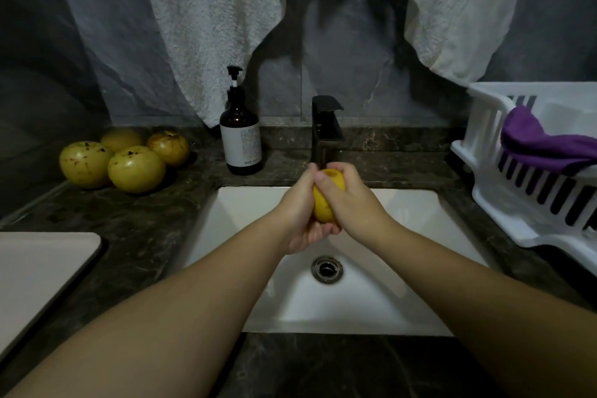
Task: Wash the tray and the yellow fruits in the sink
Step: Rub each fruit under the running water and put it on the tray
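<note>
Mid-frame under faucet (325, 126), left hand (298, 213) and right hand (347, 200) both grip yellow fruit (324, 203), positioned to rinse over sink (403, 268).

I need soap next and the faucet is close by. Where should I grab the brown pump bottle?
Probably grip the brown pump bottle round its upright cylindrical body, coming from the front-left; the faucet stands to its right, and the narrow pump head gives fingers little hold.

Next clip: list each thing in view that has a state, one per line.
Held fruit: gripped by left hand and right hand over sink.
Four fruits: on counter.
Tray: on counter, left.
Purple cloth: in rack.
Faucet: flow unclear.
</note>
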